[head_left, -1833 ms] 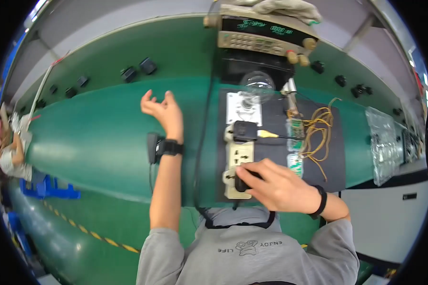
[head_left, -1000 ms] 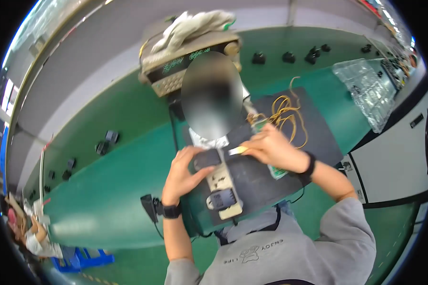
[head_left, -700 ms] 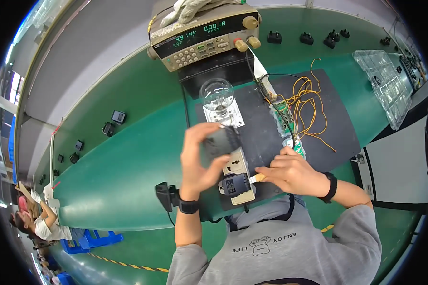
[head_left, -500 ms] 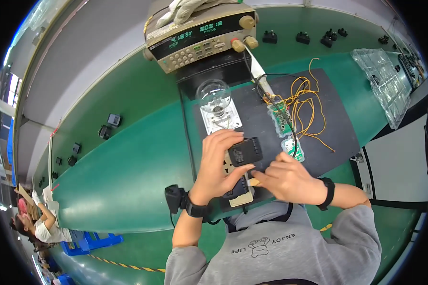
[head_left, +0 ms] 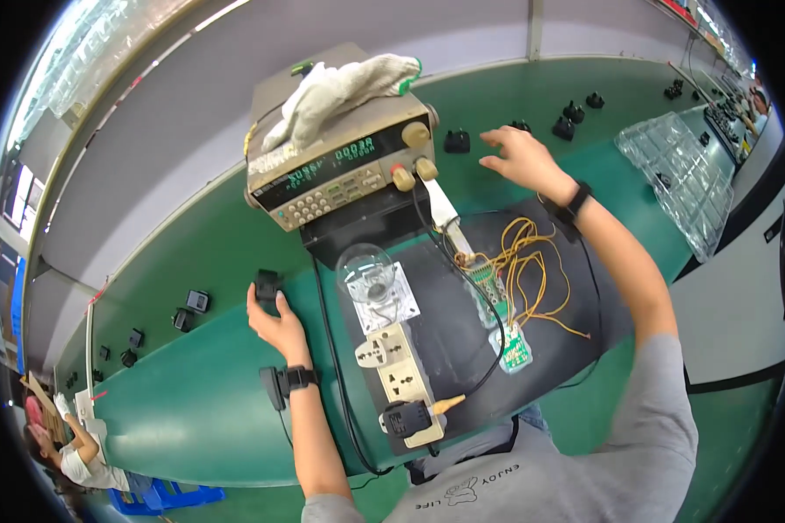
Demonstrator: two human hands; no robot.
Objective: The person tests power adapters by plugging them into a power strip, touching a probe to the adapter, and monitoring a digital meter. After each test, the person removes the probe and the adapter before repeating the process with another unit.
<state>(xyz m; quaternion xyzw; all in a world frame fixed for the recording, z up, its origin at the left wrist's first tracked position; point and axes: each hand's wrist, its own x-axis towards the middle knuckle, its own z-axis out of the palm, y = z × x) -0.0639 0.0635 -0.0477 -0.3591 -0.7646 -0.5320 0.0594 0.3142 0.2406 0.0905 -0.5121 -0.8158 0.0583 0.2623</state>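
My left hand (head_left: 279, 327) pinches a black power adapter (head_left: 267, 286) at the left side of the bench, left of the meter. Reaching to the far side, my right hand (head_left: 530, 164) has its fingers apart and nothing in them. It is nearest to a black plug adapter (head_left: 456, 141) on the green bench, and another adapter (head_left: 520, 126) is partly hidden behind its fingers. A beige power strip (head_left: 401, 383) lies on the dark mat, carrying a black adapter (head_left: 407, 420) at its near end. A cable with a yellow connector (head_left: 447, 404) meets that adapter.
A bench meter (head_left: 340, 170) with a white glove (head_left: 340, 91) on top stands at the back. A glass bulb (head_left: 366, 272), green circuit boards (head_left: 490, 292) and yellow wires (head_left: 532, 261) occupy the mat. Clear plastic trays (head_left: 680, 179) lie far right. Another person (head_left: 74, 453) sits far left.
My hands have parted from over the power strip. The left has moved left with the black adapter; the right has moved to the far side. The meter's readout has changed.
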